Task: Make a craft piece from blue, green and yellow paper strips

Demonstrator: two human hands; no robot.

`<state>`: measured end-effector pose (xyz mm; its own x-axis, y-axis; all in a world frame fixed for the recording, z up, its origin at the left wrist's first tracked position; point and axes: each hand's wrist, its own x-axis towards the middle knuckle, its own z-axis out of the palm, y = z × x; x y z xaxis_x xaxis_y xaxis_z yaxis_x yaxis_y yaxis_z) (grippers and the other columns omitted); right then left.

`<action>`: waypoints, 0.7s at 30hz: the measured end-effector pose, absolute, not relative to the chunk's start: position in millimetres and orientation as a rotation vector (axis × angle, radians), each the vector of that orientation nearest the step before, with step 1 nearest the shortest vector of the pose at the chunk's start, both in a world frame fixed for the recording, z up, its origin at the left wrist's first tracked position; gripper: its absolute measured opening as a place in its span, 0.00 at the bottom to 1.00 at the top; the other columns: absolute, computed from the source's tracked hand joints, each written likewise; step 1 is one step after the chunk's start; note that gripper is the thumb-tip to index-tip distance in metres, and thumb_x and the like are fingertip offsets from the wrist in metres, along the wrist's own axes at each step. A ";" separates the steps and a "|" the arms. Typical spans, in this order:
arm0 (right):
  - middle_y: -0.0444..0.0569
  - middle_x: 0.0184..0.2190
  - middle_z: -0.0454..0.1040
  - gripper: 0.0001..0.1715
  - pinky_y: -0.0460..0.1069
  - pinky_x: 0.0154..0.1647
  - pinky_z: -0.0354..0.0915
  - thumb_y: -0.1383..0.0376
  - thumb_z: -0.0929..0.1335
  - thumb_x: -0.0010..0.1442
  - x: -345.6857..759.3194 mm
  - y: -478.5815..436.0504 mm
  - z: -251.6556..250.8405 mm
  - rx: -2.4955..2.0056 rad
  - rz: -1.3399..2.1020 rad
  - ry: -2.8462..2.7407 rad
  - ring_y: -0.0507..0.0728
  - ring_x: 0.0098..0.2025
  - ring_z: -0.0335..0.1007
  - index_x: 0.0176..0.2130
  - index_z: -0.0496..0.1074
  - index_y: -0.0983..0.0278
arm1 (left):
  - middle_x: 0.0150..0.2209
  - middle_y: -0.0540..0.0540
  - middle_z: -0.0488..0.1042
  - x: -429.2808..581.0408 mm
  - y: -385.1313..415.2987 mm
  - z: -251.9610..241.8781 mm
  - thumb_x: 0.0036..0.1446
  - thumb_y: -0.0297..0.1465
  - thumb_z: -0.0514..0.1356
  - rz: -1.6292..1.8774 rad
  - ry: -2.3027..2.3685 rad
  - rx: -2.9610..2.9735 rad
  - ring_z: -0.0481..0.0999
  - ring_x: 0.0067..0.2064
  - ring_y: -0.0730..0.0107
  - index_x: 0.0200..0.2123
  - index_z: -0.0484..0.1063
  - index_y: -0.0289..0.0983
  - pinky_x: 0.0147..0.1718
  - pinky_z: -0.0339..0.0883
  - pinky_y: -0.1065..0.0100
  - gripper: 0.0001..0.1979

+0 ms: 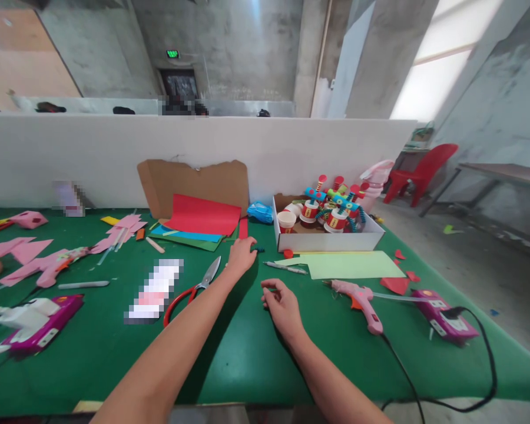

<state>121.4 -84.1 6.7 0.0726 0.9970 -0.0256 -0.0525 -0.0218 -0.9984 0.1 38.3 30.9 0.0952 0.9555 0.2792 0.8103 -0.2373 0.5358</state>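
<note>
My left hand (241, 257) reaches forward over the green table, its fingers bent round one end of a small dark coil (260, 249); its fingertips are partly hidden. Just beyond it lies a red paper strip (243, 227). Lower and to the right, my right hand (281, 303) hovers or rests near the tabletop with loosely curved fingers apart and nothing in them. Red-handled scissors (197, 287) lie with open blades left of my left forearm. A grey pen (285, 268) and a light green paper sheet (355, 265) are beyond my right hand.
A white-sided box (329, 242) holds paper cups and several cup figures. Pink glue guns (357, 299) (48, 268) and purple power strips (446, 318) with cords lie on both sides. Coloured sheets (203, 215) stand by cardboard (194, 179). A white partition (115, 153) closes the back.
</note>
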 end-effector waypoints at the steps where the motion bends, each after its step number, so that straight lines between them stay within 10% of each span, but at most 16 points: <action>1: 0.44 0.23 0.71 0.10 0.47 0.25 0.65 0.60 0.68 0.49 120.5 -84.6 7.2 -1.208 1.210 -1.106 0.51 0.23 0.65 0.33 0.72 0.62 | 0.37 0.41 0.76 -0.2 29.7 33.9 0.49 0.24 0.58 0.844 1.733 2.167 0.71 0.43 0.58 0.35 0.72 0.38 0.42 0.61 0.63 0.08; 10: 0.40 0.17 0.64 0.14 0.44 0.20 0.57 0.57 0.65 0.55 118.3 -91.2 14.7 -1.155 1.084 -1.288 0.48 0.18 0.57 0.23 0.66 0.62 | 0.33 0.39 0.76 8.2 -60.1 26.1 0.60 0.30 0.48 -0.013 1.635 2.493 0.75 0.38 0.59 0.35 0.72 0.36 0.35 0.64 0.65 0.13; 21: 0.43 0.27 0.75 0.07 0.47 0.35 0.66 0.64 0.64 0.55 100.7 -85.8 40.6 -1.053 0.901 -1.503 0.52 0.30 0.70 0.31 0.72 0.62 | 0.32 0.46 0.75 -20.1 -46.4 3.2 0.56 0.27 0.49 0.733 1.254 2.132 0.73 0.35 0.67 0.31 0.71 0.35 0.34 0.66 0.69 0.10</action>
<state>100.7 -85.8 40.6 -0.0695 0.9437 0.3235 0.1593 0.3306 -0.9302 -20.1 -46.4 3.2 0.4146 0.8931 0.1745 0.5904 -0.4099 0.6953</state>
